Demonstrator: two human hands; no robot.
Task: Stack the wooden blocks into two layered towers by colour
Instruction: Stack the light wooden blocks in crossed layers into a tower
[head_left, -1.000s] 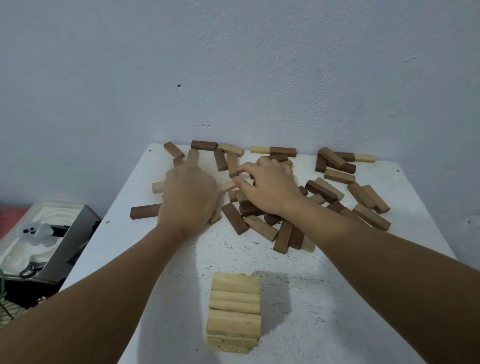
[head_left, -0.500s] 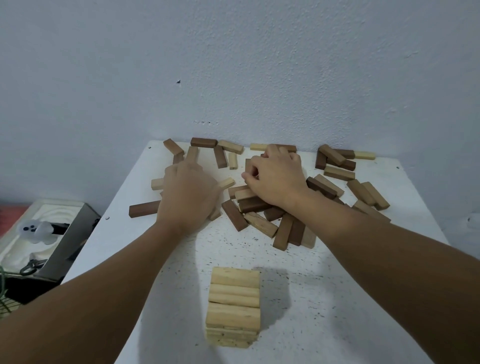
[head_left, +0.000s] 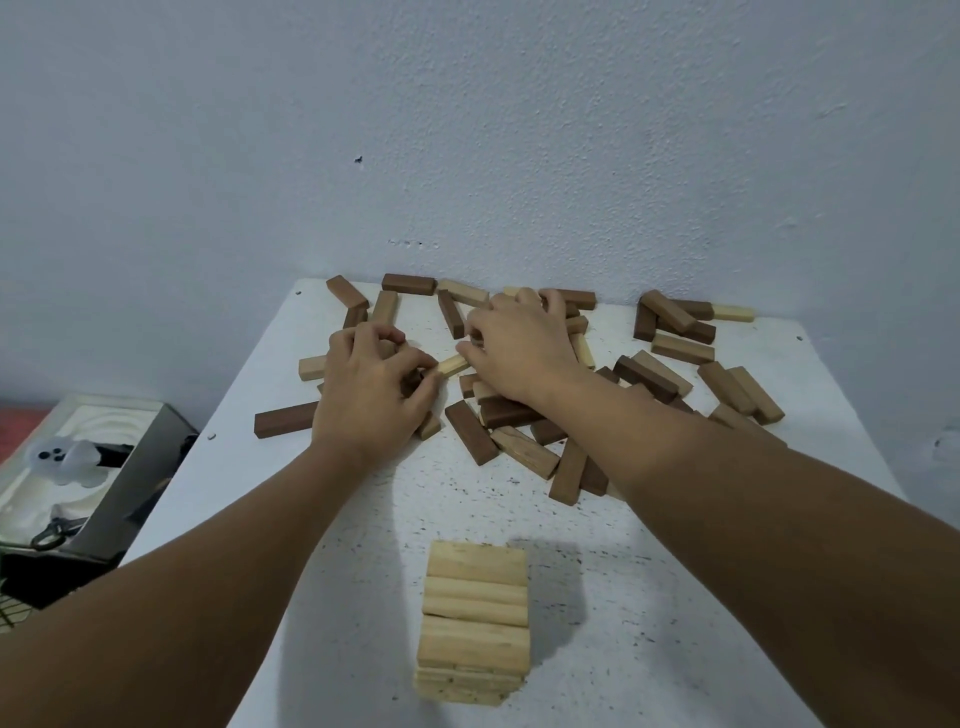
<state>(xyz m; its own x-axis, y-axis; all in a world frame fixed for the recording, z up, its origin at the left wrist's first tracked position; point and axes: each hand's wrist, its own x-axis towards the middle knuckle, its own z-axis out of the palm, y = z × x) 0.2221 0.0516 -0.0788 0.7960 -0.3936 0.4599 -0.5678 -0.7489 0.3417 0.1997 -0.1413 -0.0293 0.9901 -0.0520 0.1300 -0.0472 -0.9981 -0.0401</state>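
Blocks (head_left: 524, 451) rigid, light, smooth; pinch long sides. Left hand (head_left: 374, 387) grip curled on pale block (head_left: 453, 365); right hand (head_left: 519, 348) grip unclear.

Head view — looks forward-down over table (head_left: 727, 597), close, toward wall (head_left: 467, 130).

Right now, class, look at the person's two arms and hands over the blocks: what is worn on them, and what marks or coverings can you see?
Both forearms are bare up to the frame edge: no sleeves show. The left hand and right hand wear no gloves, and no watch, bracelet or ring is visible on wrists or fingers. No markings show on either arm.
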